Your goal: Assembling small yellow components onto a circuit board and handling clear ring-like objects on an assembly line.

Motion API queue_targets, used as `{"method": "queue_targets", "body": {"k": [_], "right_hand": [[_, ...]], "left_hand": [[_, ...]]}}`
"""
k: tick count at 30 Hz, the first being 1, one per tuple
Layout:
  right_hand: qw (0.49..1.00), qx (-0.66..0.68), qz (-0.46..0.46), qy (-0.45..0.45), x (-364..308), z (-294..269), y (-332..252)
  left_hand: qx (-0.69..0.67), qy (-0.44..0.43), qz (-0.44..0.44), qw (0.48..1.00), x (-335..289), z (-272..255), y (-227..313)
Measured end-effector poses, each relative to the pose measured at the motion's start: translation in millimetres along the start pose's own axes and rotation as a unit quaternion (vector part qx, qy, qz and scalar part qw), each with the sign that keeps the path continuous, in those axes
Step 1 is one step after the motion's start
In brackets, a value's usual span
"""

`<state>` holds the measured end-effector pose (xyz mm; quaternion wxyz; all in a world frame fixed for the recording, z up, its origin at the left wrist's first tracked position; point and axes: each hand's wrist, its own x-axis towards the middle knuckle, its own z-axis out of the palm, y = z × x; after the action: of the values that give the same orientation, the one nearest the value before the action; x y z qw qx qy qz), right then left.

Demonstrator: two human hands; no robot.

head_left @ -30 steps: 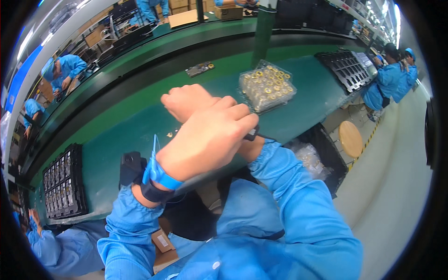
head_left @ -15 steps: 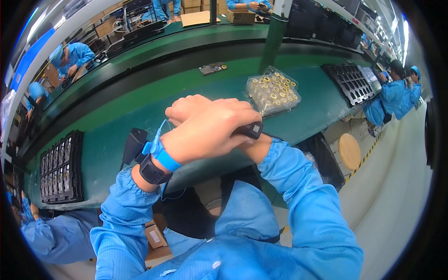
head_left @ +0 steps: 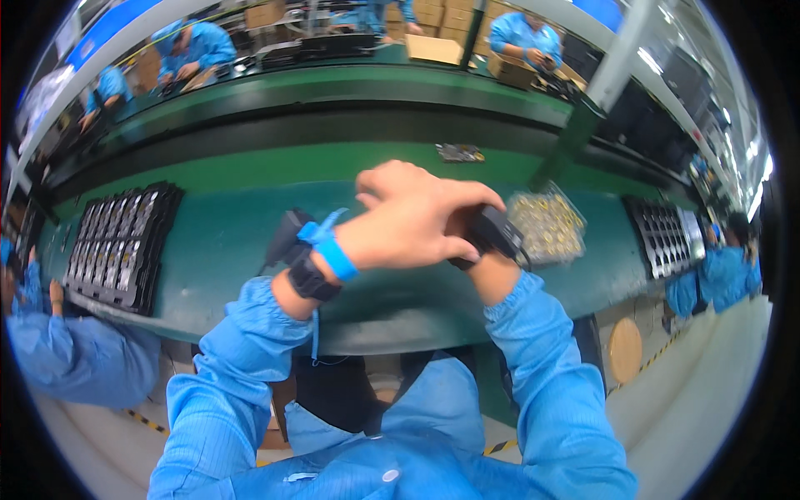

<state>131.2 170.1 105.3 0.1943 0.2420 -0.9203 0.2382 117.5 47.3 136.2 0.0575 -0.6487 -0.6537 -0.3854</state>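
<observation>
My left hand reaches across to my right wrist. Its thumb and index finger close around a black wrist device strapped there. My right hand lies mostly hidden behind the left one; only a curled part shows, and I cannot make out its fingers. On my left wrist sit a blue wrist strap with a thin cord and a black band, with a second black device beside them.
A green workbench spans the view. Black trays of parts stand left, another black tray right. A clear tray of gold-ringed round parts and a small circuit board lie beyond my hands. Co-workers in blue and a stool surround it.
The view has shifted, so the bench and trays sit differently. My left hand's thumb and index finger now spread wider around the black device, and more of it shows.
</observation>
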Motion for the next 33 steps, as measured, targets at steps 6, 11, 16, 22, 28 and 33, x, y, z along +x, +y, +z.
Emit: {"method": "queue_targets", "body": {"k": [6, 11, 16, 22, 28, 33], "right_hand": [[0.984, 0.094, 0.139, -0.059, 18, 63, 61], [0.894, 0.292, 0.326, -0.097, 30, 74, 52], [0.949, 0.254, 0.035, 0.183, -9, 103, 94], [0.971, 0.106, 0.201, 0.071, -20, 85, 109], [0.959, 0.110, 0.242, 0.097, -18, 90, 105], [0.946, 0.246, 0.191, 0.094, -9, 85, 62]], "left_hand": [[-0.106, 0.049, 0.003, 0.993, -5, 32, -34], [-0.054, 0.011, -0.078, 0.995, -25, 33, -55], [0.077, 0.178, -0.033, 0.980, -51, 31, -97], [0.025, 0.255, -0.202, 0.945, -99, 21, -162], [-0.132, 0.327, -0.378, 0.856, -118, 14, -180], [-0.334, 0.382, -0.389, 0.769, -111, 6, -169]]}}
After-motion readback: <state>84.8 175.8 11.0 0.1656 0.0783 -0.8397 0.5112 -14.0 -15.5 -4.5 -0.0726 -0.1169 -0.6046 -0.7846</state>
